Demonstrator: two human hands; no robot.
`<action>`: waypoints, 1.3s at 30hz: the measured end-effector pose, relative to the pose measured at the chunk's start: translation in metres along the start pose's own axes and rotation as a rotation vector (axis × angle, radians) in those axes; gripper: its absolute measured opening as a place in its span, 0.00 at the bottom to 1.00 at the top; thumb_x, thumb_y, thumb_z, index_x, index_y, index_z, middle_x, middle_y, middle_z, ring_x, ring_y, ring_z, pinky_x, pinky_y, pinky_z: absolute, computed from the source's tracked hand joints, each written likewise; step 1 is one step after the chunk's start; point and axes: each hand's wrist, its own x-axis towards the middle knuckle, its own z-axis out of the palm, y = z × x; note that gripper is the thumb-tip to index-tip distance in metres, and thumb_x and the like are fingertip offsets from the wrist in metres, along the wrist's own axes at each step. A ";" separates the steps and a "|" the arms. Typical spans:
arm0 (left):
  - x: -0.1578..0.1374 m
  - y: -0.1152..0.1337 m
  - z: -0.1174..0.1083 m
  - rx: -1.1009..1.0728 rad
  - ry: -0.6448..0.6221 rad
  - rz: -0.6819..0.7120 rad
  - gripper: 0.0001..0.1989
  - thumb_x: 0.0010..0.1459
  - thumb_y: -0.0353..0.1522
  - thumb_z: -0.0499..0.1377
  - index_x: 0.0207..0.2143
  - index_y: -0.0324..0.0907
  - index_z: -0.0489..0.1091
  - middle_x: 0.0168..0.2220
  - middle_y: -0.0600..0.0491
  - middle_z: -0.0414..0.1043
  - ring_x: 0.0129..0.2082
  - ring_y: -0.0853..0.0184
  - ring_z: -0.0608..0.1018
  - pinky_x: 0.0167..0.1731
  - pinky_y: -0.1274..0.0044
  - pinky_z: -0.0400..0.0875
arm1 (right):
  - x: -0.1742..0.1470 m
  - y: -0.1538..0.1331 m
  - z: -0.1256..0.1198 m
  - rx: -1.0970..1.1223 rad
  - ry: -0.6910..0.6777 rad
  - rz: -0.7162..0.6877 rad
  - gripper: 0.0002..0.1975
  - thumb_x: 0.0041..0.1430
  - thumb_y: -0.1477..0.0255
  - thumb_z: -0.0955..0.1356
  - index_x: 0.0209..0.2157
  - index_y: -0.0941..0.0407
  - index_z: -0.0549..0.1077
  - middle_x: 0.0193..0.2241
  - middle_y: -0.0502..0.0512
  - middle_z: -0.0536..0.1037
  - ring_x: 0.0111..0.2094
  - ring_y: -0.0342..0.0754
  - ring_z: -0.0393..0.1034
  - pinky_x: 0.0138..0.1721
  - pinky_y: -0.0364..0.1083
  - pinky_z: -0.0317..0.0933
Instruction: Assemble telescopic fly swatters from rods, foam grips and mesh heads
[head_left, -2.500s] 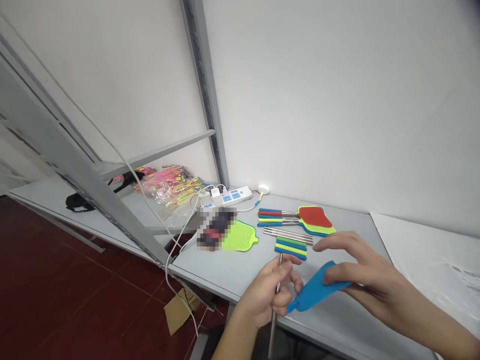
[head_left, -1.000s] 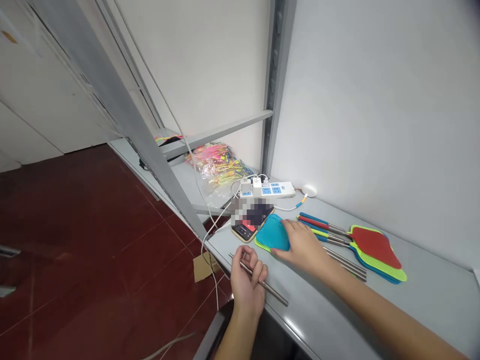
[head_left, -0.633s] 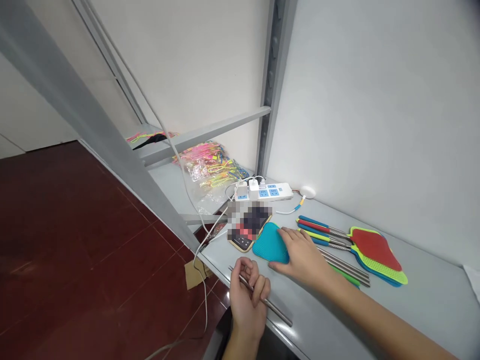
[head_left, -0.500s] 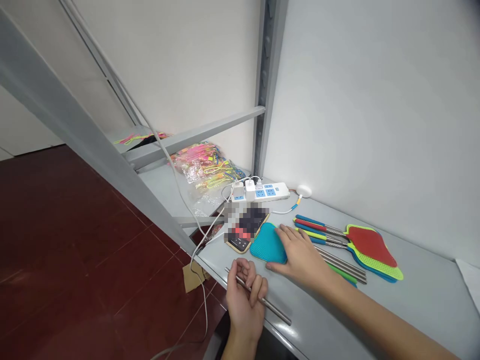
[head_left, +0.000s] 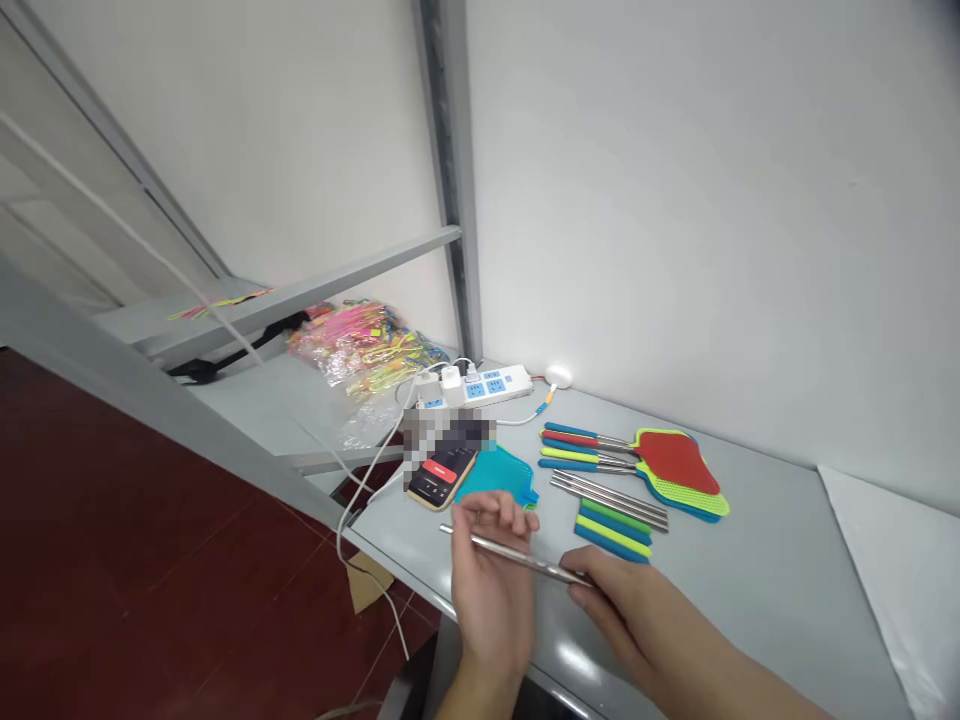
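Note:
A thin metal rod (head_left: 525, 559) slants above the front of the shelf. My left hand (head_left: 491, 590), palm up with its fingers curled, holds it loosely near the far end. My right hand (head_left: 637, 610) pinches the near end between thumb and fingers. Just beyond my left hand, a blue fly swatter head (head_left: 495, 475) lies beside a phone (head_left: 442, 470). Several loose metal rods (head_left: 611, 498) lie side by side on the shelf. Nearer to my right hand is a row of green, blue and yellow handle grips (head_left: 615, 531).
Several fly swatters (head_left: 679, 462) with red, yellow and blue heads lie stacked toward the wall. A white power strip (head_left: 495, 388) with chargers stands behind the phone. Bagged colourful cords (head_left: 367, 340) lie on the left shelf. A white cable (head_left: 341, 545) hangs over the edge.
My right hand has left the blue swatter head, moved back and gripped the rod's near end. My left hand's fingers have loosened around the rod. The view has shifted to the right.

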 end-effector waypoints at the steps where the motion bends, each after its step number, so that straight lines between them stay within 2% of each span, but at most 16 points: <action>1: 0.001 -0.009 0.000 0.055 -0.013 -0.039 0.15 0.63 0.44 0.56 0.33 0.43 0.68 0.32 0.54 0.63 0.30 0.70 0.68 0.35 0.74 0.68 | -0.006 0.010 -0.005 0.021 0.029 0.025 0.13 0.69 0.66 0.57 0.44 0.49 0.70 0.35 0.52 0.80 0.35 0.51 0.75 0.35 0.47 0.67; 4: 0.006 -0.030 -0.006 0.271 -0.019 -0.072 0.10 0.61 0.41 0.59 0.39 0.45 0.69 0.40 0.52 0.65 0.37 0.68 0.71 0.38 0.75 0.68 | -0.025 0.051 -0.024 0.043 0.127 0.084 0.14 0.70 0.62 0.55 0.44 0.48 0.69 0.37 0.53 0.79 0.37 0.51 0.75 0.37 0.48 0.67; 7: 0.009 -0.041 -0.014 0.597 -0.048 0.104 0.09 0.61 0.37 0.60 0.44 0.47 0.68 0.45 0.52 0.65 0.44 0.66 0.71 0.43 0.75 0.68 | -0.037 0.095 -0.042 -0.027 0.211 0.155 0.16 0.70 0.61 0.54 0.45 0.49 0.69 0.40 0.55 0.79 0.39 0.53 0.74 0.39 0.50 0.67; 9: 0.008 -0.046 -0.015 0.875 -0.181 0.246 0.08 0.63 0.35 0.57 0.45 0.47 0.68 0.46 0.50 0.67 0.47 0.63 0.71 0.47 0.73 0.66 | -0.037 0.117 -0.051 -0.115 0.250 0.178 0.17 0.70 0.61 0.54 0.46 0.50 0.69 0.39 0.56 0.79 0.38 0.54 0.74 0.37 0.51 0.67; 11: 0.006 -0.050 -0.013 1.157 -0.399 0.381 0.08 0.64 0.33 0.55 0.45 0.46 0.70 0.47 0.47 0.70 0.50 0.61 0.70 0.51 0.69 0.63 | -0.030 0.131 -0.056 -0.222 0.276 0.163 0.18 0.70 0.62 0.54 0.45 0.51 0.71 0.39 0.57 0.79 0.38 0.54 0.73 0.37 0.51 0.66; 13: 0.005 -0.056 -0.009 1.403 -0.634 0.490 0.11 0.64 0.31 0.54 0.47 0.45 0.70 0.50 0.45 0.70 0.53 0.57 0.69 0.55 0.64 0.61 | -0.020 0.137 -0.059 -0.328 0.278 0.124 0.18 0.71 0.63 0.54 0.44 0.52 0.71 0.38 0.57 0.79 0.38 0.54 0.72 0.37 0.51 0.64; 15: 0.005 -0.063 -0.007 1.628 -0.816 0.543 0.15 0.65 0.32 0.52 0.53 0.45 0.68 0.57 0.44 0.68 0.59 0.55 0.66 0.60 0.57 0.53 | -0.009 0.139 -0.060 -0.412 0.258 0.081 0.17 0.71 0.65 0.54 0.44 0.53 0.71 0.37 0.56 0.80 0.35 0.53 0.70 0.37 0.50 0.62; 17: 0.006 -0.067 -0.007 1.830 -0.922 0.551 0.20 0.67 0.35 0.50 0.60 0.45 0.63 0.64 0.44 0.60 0.65 0.53 0.59 0.63 0.52 0.43 | 0.000 0.139 -0.060 -0.471 0.230 0.036 0.18 0.72 0.67 0.53 0.43 0.53 0.72 0.35 0.55 0.80 0.31 0.50 0.69 0.37 0.49 0.59; 19: 0.007 -0.070 -0.009 1.977 -0.967 0.544 0.24 0.68 0.38 0.48 0.65 0.45 0.56 0.68 0.44 0.52 0.68 0.52 0.53 0.63 0.48 0.37 | 0.007 0.141 -0.060 -0.529 0.226 -0.020 0.18 0.72 0.68 0.54 0.43 0.54 0.72 0.35 0.55 0.79 0.31 0.49 0.68 0.37 0.49 0.57; 25: 0.012 -0.073 -0.017 2.105 -1.013 0.524 0.31 0.68 0.46 0.45 0.69 0.45 0.47 0.70 0.43 0.44 0.69 0.50 0.48 0.62 0.46 0.37 | 0.018 0.147 -0.058 -0.728 0.302 -0.120 0.15 0.70 0.69 0.58 0.43 0.56 0.75 0.31 0.57 0.77 0.35 0.52 0.67 0.37 0.49 0.53; 28: 0.015 -0.077 -0.020 2.133 -1.015 0.488 0.33 0.67 0.48 0.45 0.69 0.45 0.45 0.71 0.43 0.42 0.70 0.51 0.46 0.63 0.46 0.36 | 0.021 0.143 -0.057 -0.742 0.314 -0.132 0.15 0.69 0.69 0.59 0.43 0.56 0.76 0.34 0.58 0.76 0.37 0.52 0.66 0.36 0.49 0.53; 32: 0.016 -0.081 -0.023 2.159 -1.012 0.479 0.34 0.67 0.49 0.44 0.69 0.45 0.46 0.71 0.44 0.40 0.70 0.52 0.45 0.63 0.48 0.37 | 0.024 0.139 -0.057 -0.692 0.288 -0.142 0.15 0.69 0.70 0.59 0.42 0.54 0.77 0.38 0.58 0.76 0.38 0.51 0.66 0.37 0.49 0.55; 39: 0.018 -0.084 -0.026 2.179 -0.996 0.567 0.32 0.67 0.48 0.45 0.68 0.44 0.50 0.70 0.43 0.44 0.70 0.51 0.45 0.63 0.48 0.41 | 0.016 0.138 -0.058 -0.658 0.281 -0.120 0.15 0.69 0.72 0.59 0.46 0.51 0.77 0.43 0.60 0.76 0.42 0.53 0.67 0.39 0.50 0.58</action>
